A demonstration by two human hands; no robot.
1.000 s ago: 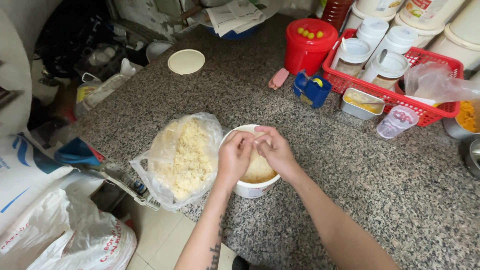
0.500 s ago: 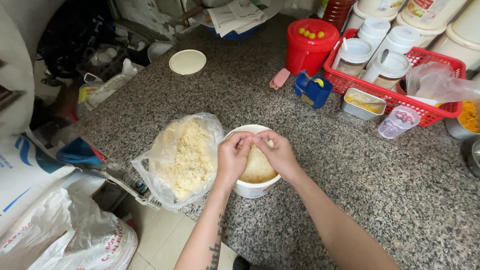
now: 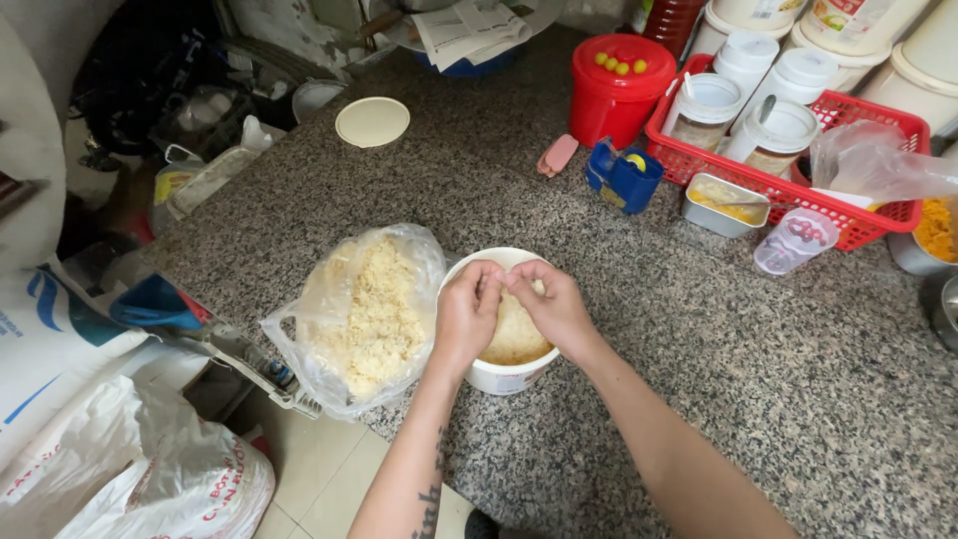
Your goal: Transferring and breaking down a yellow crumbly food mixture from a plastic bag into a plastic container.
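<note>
The white tub (image 3: 504, 374) sits at the centre of the frame on the speckled granite counter (image 3: 699, 399), close to its near edge, with a pale yellow crumbly mass inside. Compared with half a second ago almost nothing moved: both hands stay over the tub, just with the fingertips pulled a bit closer together at the far rim. The left hand (image 3: 467, 314) and right hand (image 3: 554, 307) are both curled, fingers pinched inward and meeting above the contents; whether they've actually got a bit of the stuff pinched between them, I can't tell.

Just left of the tub, touching it, is a thin clear plastic bag (image 3: 364, 319), crinkly and open, full of the same coarse pale crumbs. Upper middle there's a round cream lid (image 3: 372, 122) lying flat. Upper right: a red bucket-shaped tub (image 3: 617, 88) with yellow dots on its lid, a small blue box (image 3: 624, 178), a pink flat thing (image 3: 557, 155), and a red slotted basket (image 3: 848, 215) holding white-lidded jars. Lower left of the frame, white woven sacks (image 3: 130, 479) with blue and red print on the floor.
</note>
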